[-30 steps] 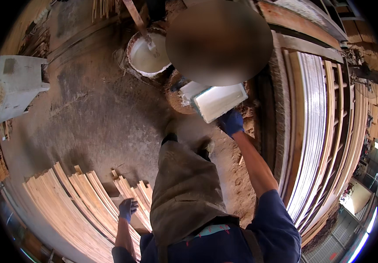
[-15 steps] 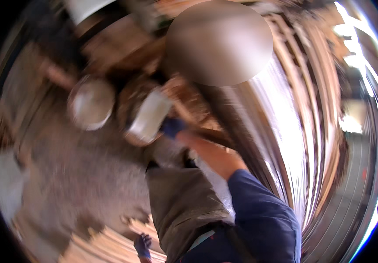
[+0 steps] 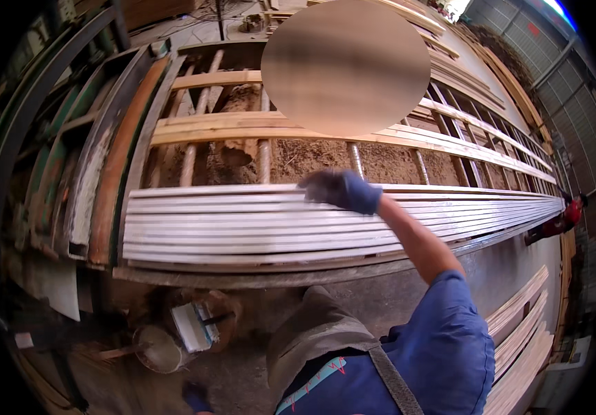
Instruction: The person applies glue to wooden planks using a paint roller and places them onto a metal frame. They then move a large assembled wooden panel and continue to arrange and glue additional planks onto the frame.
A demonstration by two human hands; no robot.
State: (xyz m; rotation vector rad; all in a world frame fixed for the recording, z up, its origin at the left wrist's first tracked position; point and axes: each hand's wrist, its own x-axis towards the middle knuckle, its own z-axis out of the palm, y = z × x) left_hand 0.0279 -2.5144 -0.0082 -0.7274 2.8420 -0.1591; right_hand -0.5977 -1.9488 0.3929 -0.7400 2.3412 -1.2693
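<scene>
My right hand (image 3: 345, 191), in a blue glove, is over the far edge of a row of long white-coated wooden strips (image 3: 243, 225). Its fingers point left and are smeared by motion, so whether they grip a strip does not show. My left hand (image 3: 198, 398), in a dark blue glove, hangs low by my side near the lower edge, blurred. A wide white brush (image 3: 191, 328) with a dark handle rests on a round brown container, apart from both hands. Beside it stands a round bucket (image 3: 160, 349) with pale contents and a stick.
A metal rack with rollers (image 3: 265, 159) carries bare wooden strips (image 3: 222, 128) beyond the white ones. Metal frames (image 3: 97, 152) stand at the left. More strips (image 3: 519, 346) are stacked at the lower right. A person in red (image 3: 573, 214) is at the far right end.
My view has swung round to the rack. My right hand has left the white brush, which now rests on the container, and is over the white strips.
</scene>
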